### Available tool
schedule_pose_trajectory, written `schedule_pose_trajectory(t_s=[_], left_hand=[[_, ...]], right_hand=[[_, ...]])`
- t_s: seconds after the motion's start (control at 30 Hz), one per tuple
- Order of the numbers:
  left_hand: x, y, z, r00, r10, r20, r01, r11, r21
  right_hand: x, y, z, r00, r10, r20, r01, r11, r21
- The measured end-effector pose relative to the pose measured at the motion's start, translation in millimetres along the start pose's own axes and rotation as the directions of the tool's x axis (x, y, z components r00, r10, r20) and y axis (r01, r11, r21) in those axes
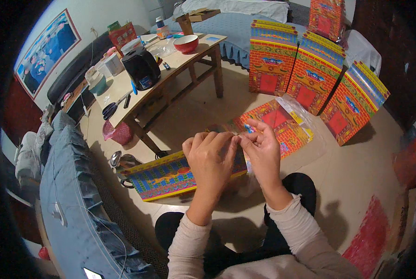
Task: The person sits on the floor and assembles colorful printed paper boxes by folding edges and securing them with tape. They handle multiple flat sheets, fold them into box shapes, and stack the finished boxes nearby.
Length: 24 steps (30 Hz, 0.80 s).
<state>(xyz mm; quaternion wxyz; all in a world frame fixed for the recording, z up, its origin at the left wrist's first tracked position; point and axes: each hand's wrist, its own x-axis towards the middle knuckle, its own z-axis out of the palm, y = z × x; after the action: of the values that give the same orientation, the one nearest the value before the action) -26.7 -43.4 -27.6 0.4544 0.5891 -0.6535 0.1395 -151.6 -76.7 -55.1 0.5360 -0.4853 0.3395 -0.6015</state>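
Note:
My left hand and my right hand are raised in front of me, with their fingertips meeting in a pinch. Whatever lies between the fingertips is too small to make out. Below and behind the left hand, a printed cardboard piece with blue, yellow and red patterns lies across my knees or just ahead of them; the hands partly cover it. Beyond the right hand, flat red-brick-patterned cardboard sheets rest on the floor, partly in a clear plastic bag.
Three red-and-yellow printed cardboard houses stand ahead to the right. A wooden table at the upper left bears a black container and a red bowl. A pink basket sits beneath it. A blue-covered sofa runs along the left.

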Motion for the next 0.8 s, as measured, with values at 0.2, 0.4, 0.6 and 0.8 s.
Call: schedule_pose_trajectory(t_s=[0.2,0.4,0.6,0.8], left_hand=[[-0.8,1.0,4.4,0.999,0.028,-0.04,-0.029,0.999,-0.023],[-2.7,-1.2,9.1,0.995,0.06,-0.085,-0.061,0.998,-0.011],[-2.9,-4.0,13.8,0.982,0.123,-0.144,-0.12,0.992,0.031],[-2.8,-7.3,15.1,0.977,0.156,-0.146,-0.156,0.988,0.016]], right_hand=[[3.9,-10.9,-7.7,0.999,0.034,0.0,-0.034,0.986,-0.164],[3.9,-10.8,-9.9,0.994,0.106,0.016,-0.104,0.99,-0.1],[3.9,-18.5,-16.0,0.987,0.148,0.06,-0.138,0.98,-0.14],[10.2,-27.0,-28.4,0.95,0.286,0.125,-0.273,0.956,-0.11]])
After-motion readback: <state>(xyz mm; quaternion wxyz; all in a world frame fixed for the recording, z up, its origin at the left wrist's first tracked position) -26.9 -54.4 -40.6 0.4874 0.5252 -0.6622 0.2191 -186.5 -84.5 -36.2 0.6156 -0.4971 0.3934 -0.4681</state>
